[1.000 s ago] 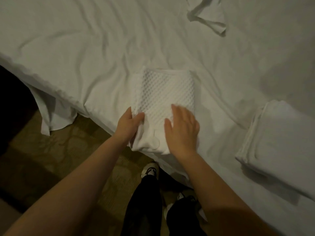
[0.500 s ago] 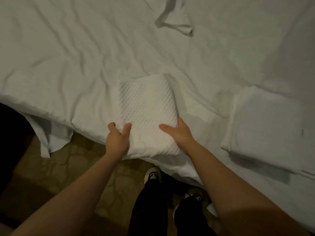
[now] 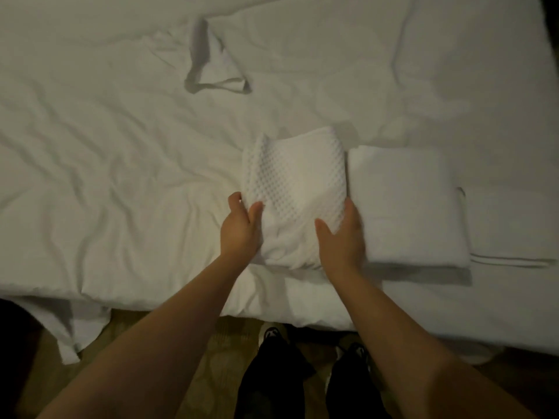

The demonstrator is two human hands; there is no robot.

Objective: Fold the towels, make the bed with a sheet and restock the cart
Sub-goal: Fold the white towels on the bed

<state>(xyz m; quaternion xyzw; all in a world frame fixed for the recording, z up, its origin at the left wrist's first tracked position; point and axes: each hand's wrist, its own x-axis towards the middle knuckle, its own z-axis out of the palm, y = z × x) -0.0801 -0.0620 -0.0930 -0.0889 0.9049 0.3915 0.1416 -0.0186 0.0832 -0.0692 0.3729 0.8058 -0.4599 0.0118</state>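
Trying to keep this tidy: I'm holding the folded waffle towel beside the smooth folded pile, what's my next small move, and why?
Probably lift the folded white waffle-weave towel onto the smooth white folded pile at its right. Your left hand and right hand grip its near end on either side, and its right edge lies right beside that pile.

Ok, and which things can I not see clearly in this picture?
Head view:
- Fingers of the right hand: motion-blurred, partly behind the waffle towel; grip unclear.
- Folded stack: layers uncountable in dim light.
- The cart: outside the frame.
- The bed: cut off by the top and left edges.
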